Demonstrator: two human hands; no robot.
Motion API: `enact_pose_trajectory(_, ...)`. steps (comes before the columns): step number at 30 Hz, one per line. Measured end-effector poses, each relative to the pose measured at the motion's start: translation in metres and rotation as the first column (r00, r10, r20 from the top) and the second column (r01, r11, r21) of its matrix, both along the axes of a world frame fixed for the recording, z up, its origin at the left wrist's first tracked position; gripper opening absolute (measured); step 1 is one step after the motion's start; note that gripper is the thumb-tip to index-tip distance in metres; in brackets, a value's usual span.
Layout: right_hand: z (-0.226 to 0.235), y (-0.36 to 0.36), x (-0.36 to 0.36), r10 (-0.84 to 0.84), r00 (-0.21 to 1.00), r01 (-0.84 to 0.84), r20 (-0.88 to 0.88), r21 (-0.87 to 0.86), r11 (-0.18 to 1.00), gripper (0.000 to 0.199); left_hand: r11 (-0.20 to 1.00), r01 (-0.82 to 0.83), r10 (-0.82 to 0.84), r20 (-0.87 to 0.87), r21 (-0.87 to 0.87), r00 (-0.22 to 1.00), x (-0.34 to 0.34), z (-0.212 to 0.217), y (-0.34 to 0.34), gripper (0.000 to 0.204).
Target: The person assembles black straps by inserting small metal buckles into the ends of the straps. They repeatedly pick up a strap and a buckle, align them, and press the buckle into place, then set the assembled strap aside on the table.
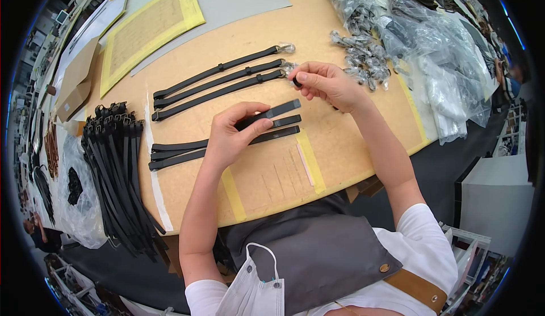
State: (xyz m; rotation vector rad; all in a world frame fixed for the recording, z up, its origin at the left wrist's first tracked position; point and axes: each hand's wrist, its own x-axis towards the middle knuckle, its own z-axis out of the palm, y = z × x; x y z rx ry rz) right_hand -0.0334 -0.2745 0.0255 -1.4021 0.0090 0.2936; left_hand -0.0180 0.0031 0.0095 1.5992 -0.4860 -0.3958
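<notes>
My left hand (234, 133) pinches a black strap (284, 109) between thumb and fingers, its free end pointing right. Two more black straps lie just below it, the nearest strap (278, 135) passing under the hand. My right hand (332, 86) holds a small black loop (297, 81) between thumb and fingertips, apart from the strap end. Beyond my hands, three black straps lie side by side. The farthest finished-looking strap (244, 62) has a sliding loop and a plastic-wrapped metal clasp (286, 48) at its right end.
A thick bundle of black straps with buckles (116, 151) hangs over the table's left edge. Wrapped clasps (363, 58) are heaped at the right, beside clear plastic bags (420, 32). A yellow-taped board (150, 35) lies at the far left. Yellow tape (312, 163) marks the table's near side.
</notes>
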Motion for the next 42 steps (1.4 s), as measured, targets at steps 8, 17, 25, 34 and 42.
enact_pose_trajectory(8, -0.007, 0.022, -0.008, 0.096, 0.991, -0.078, -0.092, 0.182, 0.980, 0.026, 0.967, -0.194, 0.122, 0.369, 0.165, 0.921, 0.002, 0.006, 0.006, 0.021)
enact_pose_trajectory(17, -0.006, 0.028, -0.011, 0.116, 0.992, -0.118, 0.057, 0.041, 0.992, 0.034, 0.948, -0.255, 0.119, 0.527, 0.193, 0.842, 0.000, 0.011, 0.008, 0.021)
enact_pose_trajectory(25, -0.010, 0.032, -0.013, 0.136, 0.991, -0.136, 0.018, 0.016, 0.991, 0.035, 0.945, -0.228, 0.053, 0.583, 0.232, 0.811, -0.001, 0.011, 0.008, 0.023)
enact_pose_trajectory(34, -0.023, 0.046, -0.022, 0.241, 0.969, -0.238, 0.053, -0.051, 0.970, 0.031, 0.989, -0.050, -0.027, 0.491, 0.141, 0.871, -0.009, 0.002, -0.006, 0.031)
enact_pose_trajectory(42, 0.015, -0.062, -0.004, -0.064, 0.938, 0.348, 0.342, -0.922, 0.169, 0.026, 0.973, -0.008, -0.105, 0.477, 0.230, 0.872, -0.004, -0.002, -0.001, 0.027)
